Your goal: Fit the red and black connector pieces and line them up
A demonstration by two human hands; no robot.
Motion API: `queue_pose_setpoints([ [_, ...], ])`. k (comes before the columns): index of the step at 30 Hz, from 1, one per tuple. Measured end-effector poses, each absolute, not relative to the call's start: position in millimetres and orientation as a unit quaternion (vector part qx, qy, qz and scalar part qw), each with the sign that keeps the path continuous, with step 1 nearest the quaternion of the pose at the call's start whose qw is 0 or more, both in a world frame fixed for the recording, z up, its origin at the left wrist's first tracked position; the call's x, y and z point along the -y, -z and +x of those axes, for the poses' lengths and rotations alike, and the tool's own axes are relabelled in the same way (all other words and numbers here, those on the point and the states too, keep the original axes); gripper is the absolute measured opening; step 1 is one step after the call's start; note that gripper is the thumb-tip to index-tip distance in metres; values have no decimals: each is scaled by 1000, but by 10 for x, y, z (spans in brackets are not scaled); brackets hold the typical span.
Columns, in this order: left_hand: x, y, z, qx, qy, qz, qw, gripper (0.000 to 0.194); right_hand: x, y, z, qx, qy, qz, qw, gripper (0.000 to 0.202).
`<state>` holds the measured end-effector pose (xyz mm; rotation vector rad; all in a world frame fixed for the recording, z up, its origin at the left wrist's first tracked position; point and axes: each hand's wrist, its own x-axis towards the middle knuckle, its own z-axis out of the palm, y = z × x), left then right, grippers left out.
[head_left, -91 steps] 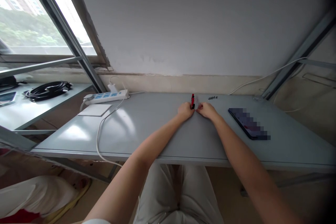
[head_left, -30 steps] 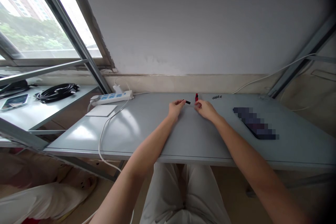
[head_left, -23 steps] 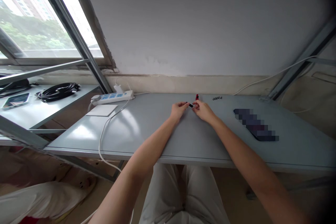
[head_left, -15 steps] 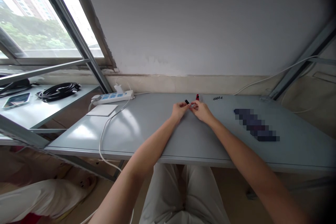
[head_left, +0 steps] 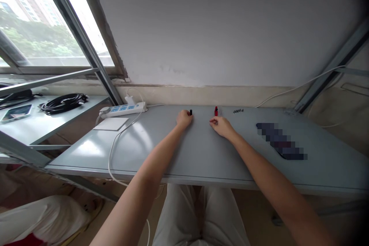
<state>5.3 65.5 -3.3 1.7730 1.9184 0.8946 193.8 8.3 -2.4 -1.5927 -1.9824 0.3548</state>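
Note:
My left hand is closed near the back middle of the grey table, its fingers on a small black cylinder-like piece that stands upright at the fingertips. To its right, my right hand is closed in a pinch just above the tabletop. Whatever that pinch holds, if anything, is too small to make out. Just behind the right hand is a small red-and-black object, its lower part partly hidden by the hand. A row of several small dark metal bits lies farther right.
A white power strip with a plugged-in charger, a flat white box and a white cable lie on the left. A dark, blurred-out flat object lies at right. Coiled black cable rests on the neighbouring shelf. Another person's leg shows lower left.
My hands have moved apart. The left one has gone left with the black piece and holds it upright; the right one has moved slightly toward me, staying in front of the red object.

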Motion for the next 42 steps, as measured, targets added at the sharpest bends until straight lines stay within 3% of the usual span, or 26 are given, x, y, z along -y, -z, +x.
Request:
queue_pose_setpoints([
  [12, -673, 91, 67, -710, -288, 623, 157, 14, -157, -29, 2289, 666, -12, -721, 189, 15],
  [17, -695, 111, 66, -715, -273, 627, 145, 19, -208, 49, 2375, 644, 26, -739, 196, 21],
  [20, -632, 81, 86, -721, -279, 625, 113, 32, -222, 107, 2366, 638, 41, -740, 210, 27],
  [24, -437, -41, 179, -673, -317, 668, -8, 55, -245, 165, 2327, 630, 35, -741, 229, 31],
  [27, -292, -125, 317, -562, -307, 766, -61, 50, -276, 197, 2295, 626, 28, -740, 245, 32],
  [31, -217, -106, 566, -447, -243, 860, -40, 44, -310, 218, 2264, 619, 22, -743, 254, 31],
  [36, -266, 14, 824, -457, -228, 860, -3, 54, -323, 217, 2257, 617, 23, -744, 256, 30],
  [42, -362, 16, 884, -486, -239, 840, 0, 31, -347, 220, 2265, 619, 17, -741, 261, 29],
])
